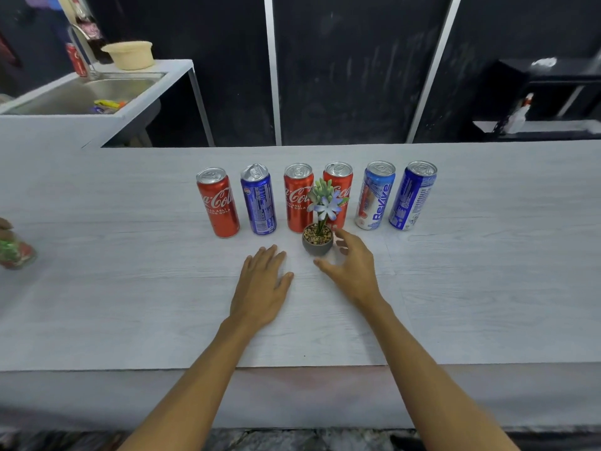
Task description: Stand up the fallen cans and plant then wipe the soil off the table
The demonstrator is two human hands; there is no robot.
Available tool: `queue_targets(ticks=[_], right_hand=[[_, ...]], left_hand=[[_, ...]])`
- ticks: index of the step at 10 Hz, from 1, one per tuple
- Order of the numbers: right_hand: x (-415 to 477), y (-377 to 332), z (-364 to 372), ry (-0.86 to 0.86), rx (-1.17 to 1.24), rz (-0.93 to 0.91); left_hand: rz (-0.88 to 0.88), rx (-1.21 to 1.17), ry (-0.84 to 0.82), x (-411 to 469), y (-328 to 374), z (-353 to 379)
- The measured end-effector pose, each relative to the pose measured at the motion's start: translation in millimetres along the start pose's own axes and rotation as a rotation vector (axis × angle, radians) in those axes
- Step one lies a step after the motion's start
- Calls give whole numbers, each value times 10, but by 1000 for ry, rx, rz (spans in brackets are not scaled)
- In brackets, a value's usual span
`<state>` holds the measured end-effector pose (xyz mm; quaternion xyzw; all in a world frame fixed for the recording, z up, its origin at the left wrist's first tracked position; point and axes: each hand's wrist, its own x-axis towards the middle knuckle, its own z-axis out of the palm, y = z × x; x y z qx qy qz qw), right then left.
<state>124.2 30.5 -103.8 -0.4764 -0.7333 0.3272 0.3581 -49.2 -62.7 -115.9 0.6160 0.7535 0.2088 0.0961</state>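
Note:
Several cans stand upright in a row across the white table (130, 288): a red cola can (218, 203), a blue can (259, 200), two more red cans (296, 198) (340, 183), a white and blue Revive can (375, 196) and another blue can (413, 196). In front of them a small plant in a grey pot (317, 242) stands upright, with pebbles in the pot. My left hand (261, 284) lies flat on the table left of the pot. My right hand (353, 262) hovers just right of the pot, fingers spread, holding nothing. No soil shows on the table.
At the far left edge someone's hand holds a red and green object (14, 252). A steel sink (84, 92) with a beige bowl (130, 54) and a red can (75, 59) lies at the back left. Dark panels stand behind the table, a black shelf (546, 102) at the right.

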Motion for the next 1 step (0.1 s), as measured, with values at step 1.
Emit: queue_targets(ticks=[1], right_hand=[[-437,24,-111,22,-83,-58]], left_hand=[[13,-80,34,-238,22,-20]])
